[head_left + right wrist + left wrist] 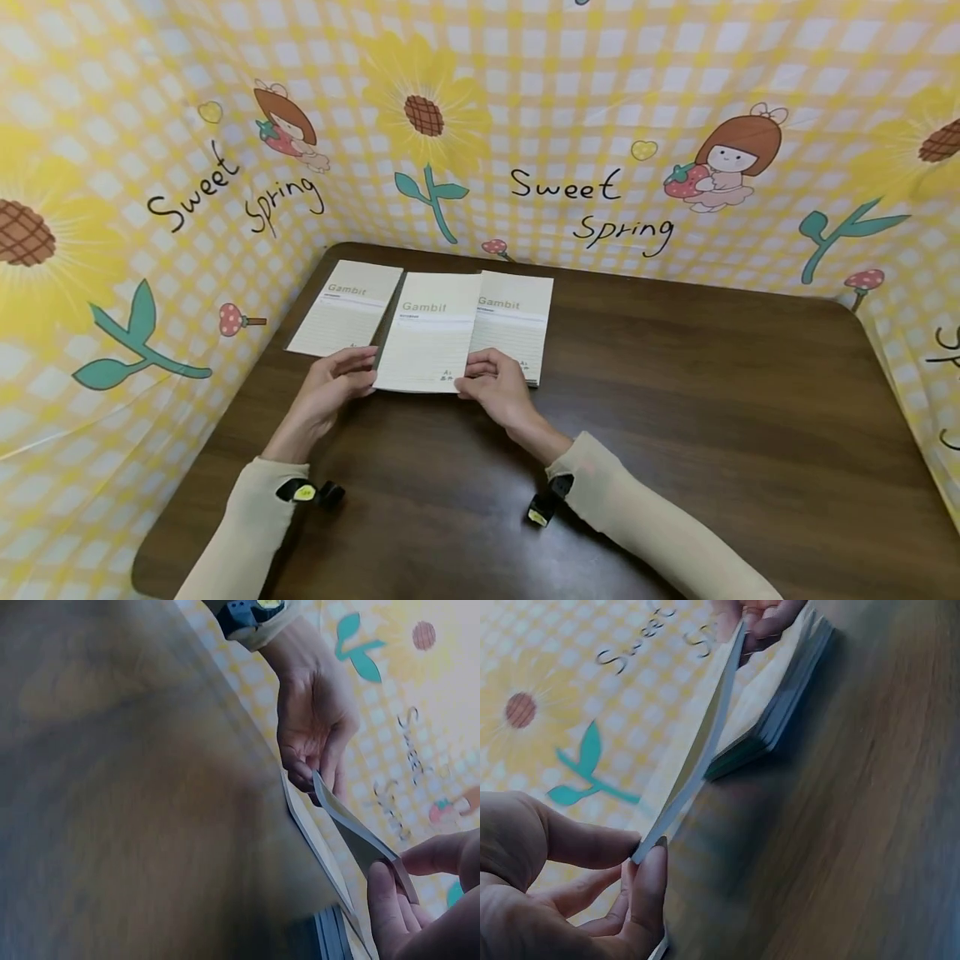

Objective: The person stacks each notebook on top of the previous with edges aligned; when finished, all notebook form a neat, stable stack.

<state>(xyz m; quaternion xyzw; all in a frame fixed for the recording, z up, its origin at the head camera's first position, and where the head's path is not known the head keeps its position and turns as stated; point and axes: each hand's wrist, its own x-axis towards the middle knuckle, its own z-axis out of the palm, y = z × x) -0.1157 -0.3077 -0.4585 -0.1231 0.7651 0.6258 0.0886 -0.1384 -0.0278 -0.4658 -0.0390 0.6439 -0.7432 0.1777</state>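
Note:
A cream notebook (429, 333) printed "Gambit" is held up between both hands, above the table. My left hand (339, 385) pinches its lower left edge between thumb and fingers, also plain in the left wrist view. At the lower right corner my right hand (498, 385) pinches it the same way. Seen edge-on in the left wrist view, the held notebook (697, 761) bows slightly. To its right lies a stack of similar notebooks (517, 321), partly covered by it. Another notebook (347, 304) lies flat on the left, near the left fingers.
The dark wooden table (675, 417) has rounded corners. A yellow checked cloth (570, 100) with sunflowers and "Sweet Spring" lettering hangs behind it and along both sides. A small black device (309, 492) is strapped to the left sleeve and another black device (547, 502) to the right.

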